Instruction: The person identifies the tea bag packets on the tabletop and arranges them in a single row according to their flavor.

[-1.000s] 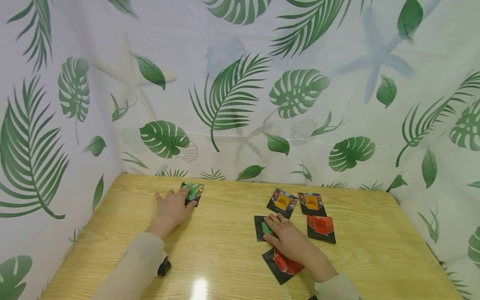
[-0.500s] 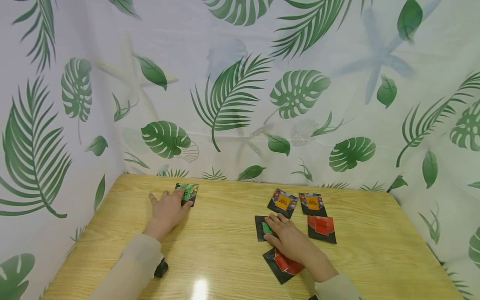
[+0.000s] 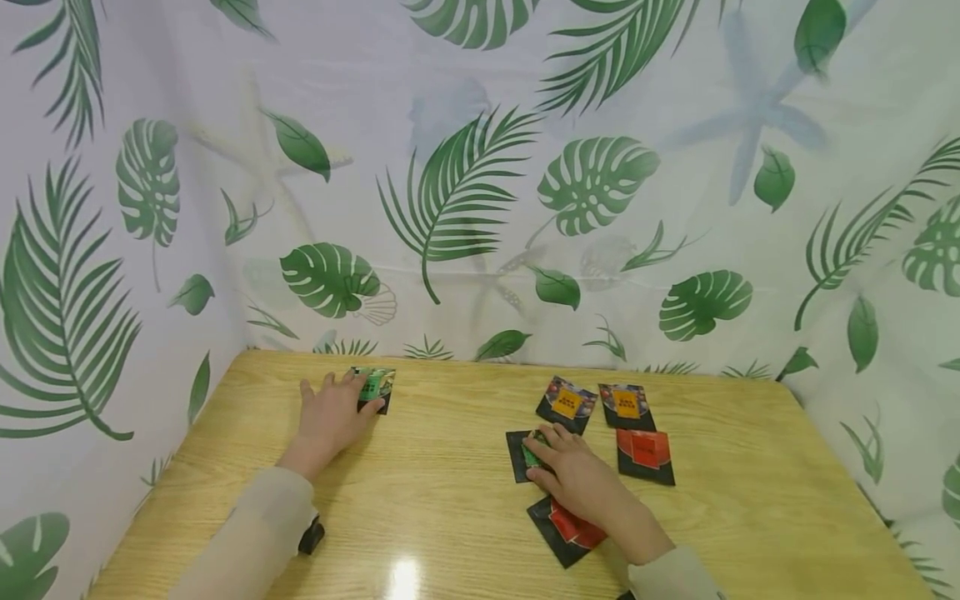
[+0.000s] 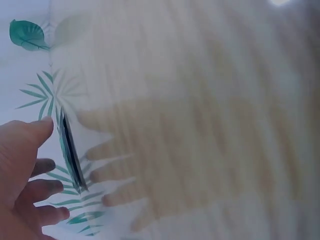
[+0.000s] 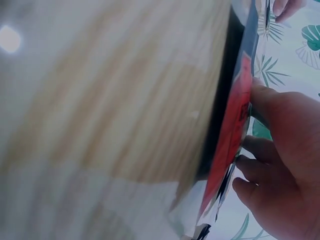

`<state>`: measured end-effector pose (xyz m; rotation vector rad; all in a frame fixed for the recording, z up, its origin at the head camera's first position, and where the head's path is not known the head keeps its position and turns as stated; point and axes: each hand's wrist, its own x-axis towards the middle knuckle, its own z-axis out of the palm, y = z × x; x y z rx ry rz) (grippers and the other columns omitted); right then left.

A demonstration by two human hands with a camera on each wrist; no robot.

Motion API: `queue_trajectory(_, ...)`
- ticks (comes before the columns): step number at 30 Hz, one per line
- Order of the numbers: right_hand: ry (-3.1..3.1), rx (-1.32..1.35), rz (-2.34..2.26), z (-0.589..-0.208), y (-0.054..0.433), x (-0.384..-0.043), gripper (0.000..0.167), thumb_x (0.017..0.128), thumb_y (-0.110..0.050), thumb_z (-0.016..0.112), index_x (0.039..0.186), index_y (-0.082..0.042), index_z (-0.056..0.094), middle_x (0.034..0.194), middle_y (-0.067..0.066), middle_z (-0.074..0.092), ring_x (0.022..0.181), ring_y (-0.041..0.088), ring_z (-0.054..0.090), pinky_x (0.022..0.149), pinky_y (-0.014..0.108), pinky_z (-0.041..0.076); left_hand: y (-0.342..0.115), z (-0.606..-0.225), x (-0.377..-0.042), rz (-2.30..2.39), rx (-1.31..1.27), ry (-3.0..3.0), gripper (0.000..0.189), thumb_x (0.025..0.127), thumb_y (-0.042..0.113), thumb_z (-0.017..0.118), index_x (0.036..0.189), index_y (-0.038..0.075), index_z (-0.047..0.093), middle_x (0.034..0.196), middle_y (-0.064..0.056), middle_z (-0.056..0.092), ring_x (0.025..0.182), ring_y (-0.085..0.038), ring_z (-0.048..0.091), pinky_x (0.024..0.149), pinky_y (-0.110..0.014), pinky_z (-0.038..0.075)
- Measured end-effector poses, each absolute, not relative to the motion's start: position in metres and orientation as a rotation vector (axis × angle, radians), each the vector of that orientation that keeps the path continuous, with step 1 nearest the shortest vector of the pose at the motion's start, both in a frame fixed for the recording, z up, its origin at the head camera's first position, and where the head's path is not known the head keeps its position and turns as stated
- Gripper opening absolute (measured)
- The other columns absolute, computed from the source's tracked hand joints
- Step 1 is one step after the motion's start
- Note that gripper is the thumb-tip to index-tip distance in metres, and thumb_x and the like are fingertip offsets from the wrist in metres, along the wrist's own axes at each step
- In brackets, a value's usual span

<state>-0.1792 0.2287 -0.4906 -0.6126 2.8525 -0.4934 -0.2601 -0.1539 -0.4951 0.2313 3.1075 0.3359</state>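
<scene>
A black sachet with a green label (image 3: 373,385) lies at the back left of the table. My left hand (image 3: 330,418) reaches over it with fingers spread, fingertips at its left side and thumb by its lower edge. The left wrist view shows this sachet (image 4: 71,150) edge-on beside the thumb. My right hand (image 3: 585,479) lies over another green-labelled sachet (image 3: 517,458), covering its right part, with fingers relaxed. A red and black sachet (image 3: 558,533) sits just below that hand, partly hidden by it; the right wrist view shows its red face (image 5: 232,125) close up.
Two sachets with orange labels, one left (image 3: 566,404) and one right (image 3: 627,406), lie behind the right hand. A red and black sachet (image 3: 647,454) is right of it. A leaf-patterned cloth (image 3: 480,250) stands behind the wooden table (image 3: 435,500).
My left hand has shifted a little left, and the green-labelled sachet beside it moved left too. The right hand's fingers have moved slightly, showing more of the green label under them.
</scene>
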Motion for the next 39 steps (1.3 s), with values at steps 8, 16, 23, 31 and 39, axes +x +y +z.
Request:
queue_trajectory(8,3.070,-0.446,-0.283,-0.483,0.216,-0.179,0.058,0.093,-0.046,0.077,0.133,-0.005,0.073,0.138,0.019,0.070,0.131,0.042,0.065,0.111,0.059,0.050,-0.167,-0.495,-0.266,0.387,0.330,2.981,0.072,0.108,0.048,0.056,0.166,0.010,0.036,0.167,-0.028,0.037,0.153,-0.057,0.031,0.118,-0.084,0.015)
queue_trajectory(16,3.098,-0.532,-0.299,-0.480,0.212,-0.178,0.047,0.094,-0.038,0.079,0.125,-0.002,0.076,0.129,0.019,0.075,0.122,0.039,0.070,0.098,0.054,0.060,-0.170,-0.497,-0.267,0.415,0.321,2.969,0.074,0.108,0.050,0.054,0.168,0.013,0.031,0.168,-0.024,0.035,0.153,-0.055,0.034,0.116,-0.086,0.015)
queue_trajectory(23,3.017,-0.549,-0.472,-0.482,0.213,-0.182,0.046,0.097,-0.030,0.077,0.133,-0.001,0.072,0.138,0.023,0.069,0.132,0.046,0.063,0.105,0.059,0.055,-0.169,-0.494,-0.266,0.451,0.295,2.948,0.073,0.108,0.050,0.054,0.168,0.014,0.030,0.170,-0.024,0.033,0.154,-0.053,0.032,0.114,-0.087,0.018)
queue_trajectory(31,2.900,-0.504,-0.659,-0.481,0.215,-0.191,0.050,0.097,-0.024,0.078,0.142,-0.004,0.066,0.144,0.022,0.065,0.140,0.047,0.056,0.110,0.061,0.050,-0.169,-0.496,-0.266,0.462,0.288,2.937,0.074,0.108,0.050,0.054,0.168,0.014,0.030,0.169,-0.025,0.033,0.154,-0.054,0.031,0.114,-0.087,0.020)
queue_trajectory(39,2.844,-0.610,-0.657,-0.479,0.205,-0.191,0.045,0.100,0.003,0.067,0.144,0.000,0.064,0.159,0.030,0.047,0.151,0.056,0.036,0.116,0.068,0.041,-0.170,-0.500,-0.268,0.470,0.295,2.927,0.075,0.108,0.050,0.054,0.169,0.014,0.029,0.169,-0.026,0.032,0.155,-0.054,0.030,0.113,-0.087,0.021)
